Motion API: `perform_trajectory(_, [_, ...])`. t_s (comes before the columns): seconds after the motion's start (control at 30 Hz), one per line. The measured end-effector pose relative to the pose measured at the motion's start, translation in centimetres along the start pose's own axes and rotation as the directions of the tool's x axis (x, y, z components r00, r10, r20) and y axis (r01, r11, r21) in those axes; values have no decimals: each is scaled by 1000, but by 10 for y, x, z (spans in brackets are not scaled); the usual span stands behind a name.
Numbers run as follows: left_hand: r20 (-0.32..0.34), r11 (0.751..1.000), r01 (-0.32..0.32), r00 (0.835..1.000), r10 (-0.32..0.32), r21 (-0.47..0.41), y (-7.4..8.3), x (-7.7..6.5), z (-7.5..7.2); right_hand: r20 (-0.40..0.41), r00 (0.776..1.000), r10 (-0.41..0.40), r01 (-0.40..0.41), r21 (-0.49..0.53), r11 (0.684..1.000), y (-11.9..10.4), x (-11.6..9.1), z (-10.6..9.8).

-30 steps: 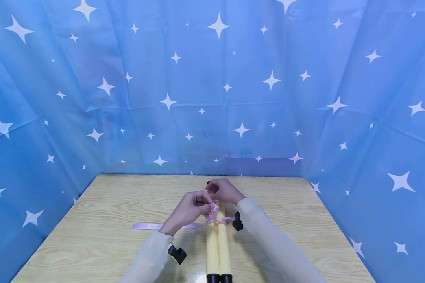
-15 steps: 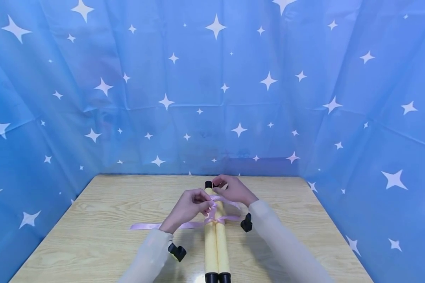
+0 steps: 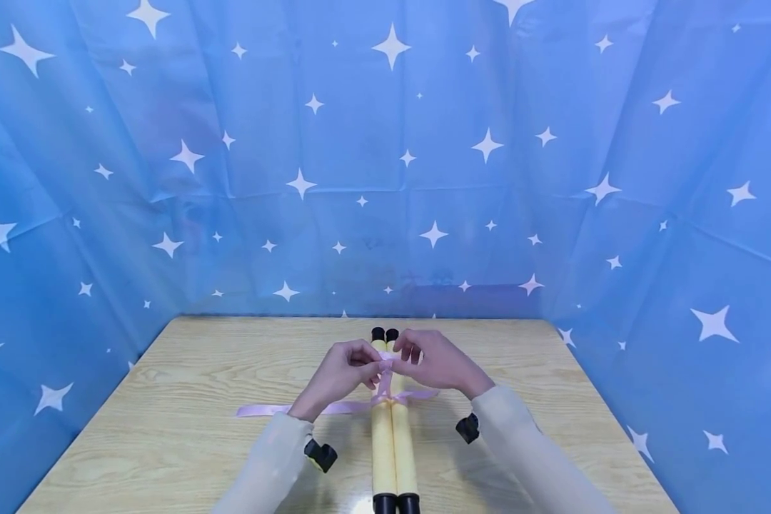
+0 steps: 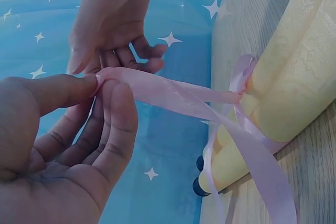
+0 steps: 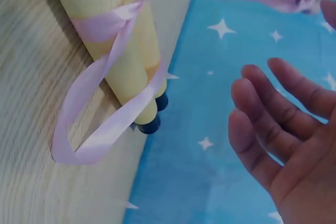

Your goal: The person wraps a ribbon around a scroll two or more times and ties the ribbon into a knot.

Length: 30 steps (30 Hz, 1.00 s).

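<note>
Two cream patterned rolls with black end caps, like scrolls [image 3: 395, 450], lie side by side on the table. Pink ribbon [image 5: 100, 27] is wrapped and crossed around them beyond their middle. Over the rolls, my left hand [image 3: 343, 371] pinches a folded piece of the ribbon [image 4: 157, 90] between thumb and forefinger, drawn up from the crossing. My right hand [image 3: 440, 360] is close beside that fold, its thumb by the left fingertips. The right wrist view shows its fingers [image 5: 257, 145] spread and loosely bent, with no ribbon between them.
One ribbon tail [image 3: 263, 410] lies to the left on the wooden table [image 3: 167, 442]. Another strand [image 5: 79, 108] loops out at the right of the rolls. A blue star-printed curtain [image 3: 360, 143] stands behind the table and along both sides.
My right hand has drawn back from the far ends of the rolls toward the left hand's fold, uncovering both far black caps. The left hand keeps its pinch in nearly the same place.
</note>
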<state>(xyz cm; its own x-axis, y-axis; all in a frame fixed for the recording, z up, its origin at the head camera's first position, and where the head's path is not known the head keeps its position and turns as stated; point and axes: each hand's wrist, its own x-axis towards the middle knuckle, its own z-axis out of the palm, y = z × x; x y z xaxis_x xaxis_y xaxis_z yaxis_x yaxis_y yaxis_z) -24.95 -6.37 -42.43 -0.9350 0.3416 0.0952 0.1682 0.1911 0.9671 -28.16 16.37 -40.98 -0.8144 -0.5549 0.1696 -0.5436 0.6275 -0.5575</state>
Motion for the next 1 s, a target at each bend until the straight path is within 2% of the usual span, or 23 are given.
perform_trajectory(0.2, [-5, 1000, 15, 1000, -15, -7, 2, 0, 1, -1, 996, -92, 90, -162, 983, -13, -6, 5])
perform_trajectory(0.33, [-12, 1000, 3, 1000, -3, -12, 2, 0, 3, -14, 986, -168, 161, -225, 961, -19, -7, 8])
perform_trajectory(0.5, [-11, 1000, -2, 1000, 2, -12, 2, -2, 5, 8, 972, -236, 231, -240, 943, -23, -7, 13])
perform_trajectory(0.63, [-10, 1000, -12, 1000, 12, 7, 2, -3, 4, 28, 970, -242, 241, -250, 938, -25, -8, 15])
perform_trajectory(0.87, [17, 999, -19, 1000, 19, 36, -2, -1, -5, 40, 966, -255, 257, -255, 932, -25, -8, 11])
perform_trajectory(1.0, [-16, 996, -9, 1000, 10, 83, -7, 3, -13, 13, 962, -271, 266, -256, 930, -23, -7, 10])
